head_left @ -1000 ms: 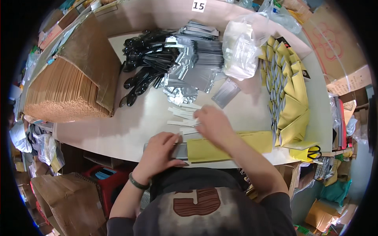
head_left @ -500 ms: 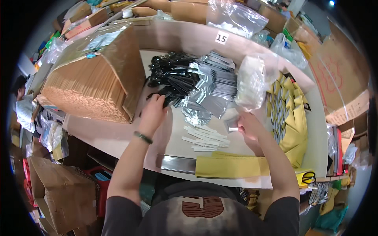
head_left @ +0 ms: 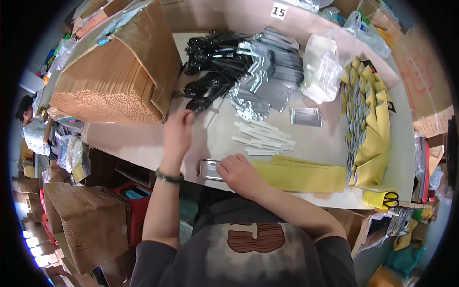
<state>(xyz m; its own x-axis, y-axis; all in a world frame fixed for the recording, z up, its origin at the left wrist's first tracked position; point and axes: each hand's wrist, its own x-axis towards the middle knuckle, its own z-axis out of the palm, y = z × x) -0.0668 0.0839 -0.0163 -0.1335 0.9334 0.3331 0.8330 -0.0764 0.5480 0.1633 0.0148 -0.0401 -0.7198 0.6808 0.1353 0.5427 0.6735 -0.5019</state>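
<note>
Currently the right hand (head_left: 238, 173) rests, fingers bent, on the right end of a silver strip (head_left: 208, 169), which lies at the near edge of the bench (head_left: 126, 138), narrow, shiny and streaked with pale reflections. The left hand (head_left: 177, 136), partly curled, is by the glossy black spoons (head_left: 210, 86); whether either hand grips anything, I cannot tell.

Bench (head_left: 136, 139): bright, soft shadows
Silver sleeves (head_left: 251, 109): white glare
Left hand (head_left: 177, 137): perhaps slightly blurred
Edge clutter (head_left: 68, 152): bent, rim black
</note>
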